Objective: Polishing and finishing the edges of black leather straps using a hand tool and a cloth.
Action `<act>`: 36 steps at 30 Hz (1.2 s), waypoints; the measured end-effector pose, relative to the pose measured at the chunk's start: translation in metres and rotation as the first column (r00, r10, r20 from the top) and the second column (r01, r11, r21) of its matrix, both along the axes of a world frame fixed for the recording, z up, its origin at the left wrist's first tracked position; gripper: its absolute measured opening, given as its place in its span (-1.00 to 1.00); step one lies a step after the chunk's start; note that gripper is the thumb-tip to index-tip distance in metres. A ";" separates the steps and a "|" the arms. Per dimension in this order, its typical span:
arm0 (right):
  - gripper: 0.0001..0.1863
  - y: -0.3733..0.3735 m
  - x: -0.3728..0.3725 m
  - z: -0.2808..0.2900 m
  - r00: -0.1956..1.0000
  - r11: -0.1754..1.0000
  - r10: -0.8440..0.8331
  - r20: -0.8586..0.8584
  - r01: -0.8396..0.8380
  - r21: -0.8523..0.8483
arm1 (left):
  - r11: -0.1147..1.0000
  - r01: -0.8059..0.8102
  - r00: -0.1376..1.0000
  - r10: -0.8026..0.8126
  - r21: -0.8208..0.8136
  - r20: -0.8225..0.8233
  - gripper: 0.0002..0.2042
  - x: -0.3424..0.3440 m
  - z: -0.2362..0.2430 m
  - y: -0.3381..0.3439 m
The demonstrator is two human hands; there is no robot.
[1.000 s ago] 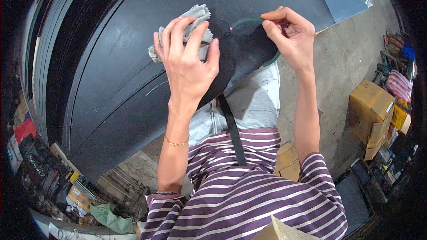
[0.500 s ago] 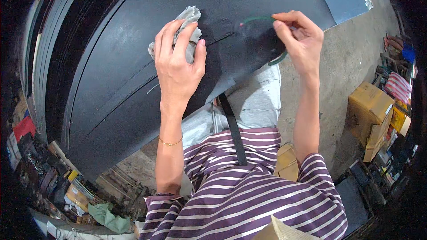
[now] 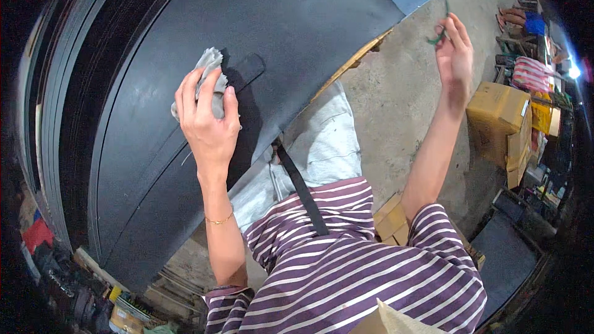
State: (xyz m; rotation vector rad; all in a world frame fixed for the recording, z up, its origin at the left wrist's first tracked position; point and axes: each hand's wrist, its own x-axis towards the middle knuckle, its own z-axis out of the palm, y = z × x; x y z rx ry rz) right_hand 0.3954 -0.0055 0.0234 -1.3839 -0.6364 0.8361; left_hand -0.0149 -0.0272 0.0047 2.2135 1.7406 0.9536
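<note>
At 10 o'clock, my left hand [image 3: 209, 125] grasps a grey rag [image 3: 211, 59], likely soft. At 2 o'clock, my right hand [image 3: 456, 59] pinches a green strip [image 3: 446, 4], probably light, flexible: hold mid-length.

A cardboard box [image 3: 494, 106] stands on grey floor [image 3: 396, 99], a bright light [image 3: 574, 72] at right.

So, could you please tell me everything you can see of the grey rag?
The rag is light grey, crumpled into a loose wad, and looks like thin cloth with a ragged upper edge. It lies against the black panel, left of the picture's centre, under the left hand, whose fingers curl over it. Part pokes out past them; much of the rest is hidden.
</note>
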 end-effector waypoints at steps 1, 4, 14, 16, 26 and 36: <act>-0.72 0.006 0.006 -0.003 0.997 0.996 -0.015 0.078 0.021 -0.086 | 1.000 0.007 1.000 -0.008 0.006 0.005 -0.69 0.001 0.001 0.000; -0.74 0.006 0.026 -0.029 0.991 0.988 0.075 0.111 -0.058 -0.145 | 1.000 0.012 1.000 -0.012 0.017 0.003 -0.69 0.000 0.000 0.004; -0.85 -0.053 0.025 -0.053 0.827 0.995 0.089 -0.555 -0.093 0.022 | 1.000 -0.011 0.999 0.010 -0.006 -0.051 -0.67 0.004 0.001 0.001; -0.88 -0.058 0.021 -0.055 0.525 0.973 0.232 -0.819 -0.133 0.190 | 1.000 -0.009 0.998 0.009 -0.008 -0.067 -0.65 0.002 -0.002 0.001; -0.87 -0.048 0.000 -0.054 0.348 0.934 0.356 -0.867 -0.153 0.322 | 1.000 0.003 0.997 -0.003 0.003 -0.080 -0.66 0.002 0.000 0.001; -0.74 -0.028 0.015 -0.110 0.864 0.997 -0.023 -0.504 0.060 0.057 | 1.000 0.029 0.997 -0.028 0.007 -0.075 -0.66 0.004 0.001 0.001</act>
